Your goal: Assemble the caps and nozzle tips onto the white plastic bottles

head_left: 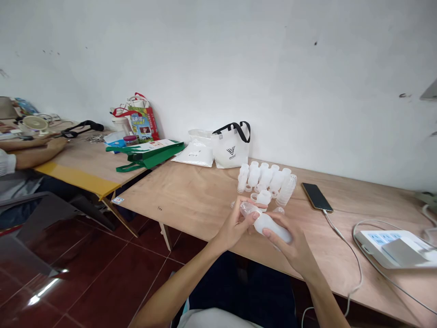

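Note:
A translucent white plastic bottle (272,228) lies tilted in my right hand (293,243), whose fingers wrap round its body. My left hand (238,223) pinches a clear plastic cap (248,209) at the bottle's other end. The cap and bottle meet or nearly touch; whether they are joined I cannot tell. Just beyond my hands stands another translucent bottle (263,197). Behind it are rows of similar bottles (264,175), with a stack of clear caps (287,190) at their right. A loose clear piece (280,210) lies close to my right hand.
To the right are a phone (317,197) on a charging cable (343,239) and a white box-like device (382,255). A white tote bag (227,152), white packet (195,154) and green bag (153,155) stand toward the wall. At the left table (78,168) rest another person's arms (34,155).

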Available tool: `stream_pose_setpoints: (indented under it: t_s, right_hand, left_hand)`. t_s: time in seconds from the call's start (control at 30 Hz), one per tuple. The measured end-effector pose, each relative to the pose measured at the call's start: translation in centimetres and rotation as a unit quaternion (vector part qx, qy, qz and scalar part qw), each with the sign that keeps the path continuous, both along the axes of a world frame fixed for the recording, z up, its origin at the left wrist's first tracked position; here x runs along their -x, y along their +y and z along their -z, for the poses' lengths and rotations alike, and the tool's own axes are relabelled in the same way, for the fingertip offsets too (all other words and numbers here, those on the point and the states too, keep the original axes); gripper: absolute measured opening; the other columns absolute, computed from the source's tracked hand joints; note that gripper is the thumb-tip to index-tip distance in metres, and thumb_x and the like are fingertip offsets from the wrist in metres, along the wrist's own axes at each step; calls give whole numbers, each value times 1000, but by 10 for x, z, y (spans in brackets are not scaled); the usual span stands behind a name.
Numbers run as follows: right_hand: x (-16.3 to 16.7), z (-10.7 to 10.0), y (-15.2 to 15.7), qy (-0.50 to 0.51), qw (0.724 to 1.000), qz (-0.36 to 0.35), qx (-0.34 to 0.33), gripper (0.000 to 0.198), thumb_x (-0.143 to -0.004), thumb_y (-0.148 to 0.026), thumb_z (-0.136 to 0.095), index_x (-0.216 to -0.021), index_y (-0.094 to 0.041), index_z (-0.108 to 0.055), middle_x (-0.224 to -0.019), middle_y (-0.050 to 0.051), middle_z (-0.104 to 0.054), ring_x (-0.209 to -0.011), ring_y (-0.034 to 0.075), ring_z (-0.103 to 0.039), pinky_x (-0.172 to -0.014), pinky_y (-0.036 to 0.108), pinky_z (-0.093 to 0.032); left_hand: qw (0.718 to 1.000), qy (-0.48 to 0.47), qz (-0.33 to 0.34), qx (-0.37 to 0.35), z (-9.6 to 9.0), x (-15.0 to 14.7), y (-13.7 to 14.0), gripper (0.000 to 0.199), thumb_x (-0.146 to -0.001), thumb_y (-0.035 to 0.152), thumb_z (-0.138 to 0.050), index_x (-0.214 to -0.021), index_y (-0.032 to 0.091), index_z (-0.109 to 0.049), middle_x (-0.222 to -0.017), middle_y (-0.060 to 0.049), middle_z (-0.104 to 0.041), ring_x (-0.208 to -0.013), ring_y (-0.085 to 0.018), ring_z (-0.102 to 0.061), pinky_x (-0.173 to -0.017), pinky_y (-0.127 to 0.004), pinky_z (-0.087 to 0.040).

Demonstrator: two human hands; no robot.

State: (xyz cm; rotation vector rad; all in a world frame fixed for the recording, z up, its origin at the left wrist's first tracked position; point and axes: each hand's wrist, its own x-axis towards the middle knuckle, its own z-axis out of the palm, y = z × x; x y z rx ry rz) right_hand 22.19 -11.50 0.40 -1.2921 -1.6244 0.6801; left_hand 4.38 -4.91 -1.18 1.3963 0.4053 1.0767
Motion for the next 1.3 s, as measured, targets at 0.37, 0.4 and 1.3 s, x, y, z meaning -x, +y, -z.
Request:
stream_pose_setpoints:
  t_s: [0.37, 0.4, 1.3]
  right_hand:
    - [-6, 12, 6, -226, 958, 120, -133, 42, -95, -51, -62, -131, -31, -60, -126, 7, -71, -107, 29, -72, -88, 42, -58]
    - [-6, 12, 7, -228, 957, 123, -128, 42, -96, -51, -61, -133, -31, -59, -128, 7, -69, -110, 30, -71, -89, 43, -58]
    - [-5, 9, 2, -193, 979, -39, 47, 61, -101, -49, -49, -158, -38, -30, -138, 5, -65, -109, 23, -70, -94, 44, -59]
  left_hand:
    - [993, 112, -14, 26, -3, 8, 8, 50, -87, 45, -75, -124, 23, -49, -105, -3, -62, -79, -12, -62, -63, -22, -50]
    - [993, 112, -10, 30, -3, 7, 9, 53, -87, 46, -75, -126, 23, -49, -105, -4, -63, -78, -13, -63, -61, -21, -50]
    - [950, 186, -249, -22, 34, 69, 95, 65, -85, 39, -73, -142, 20, -47, -144, -16, -57, -123, -31, -63, -101, -46, -54]
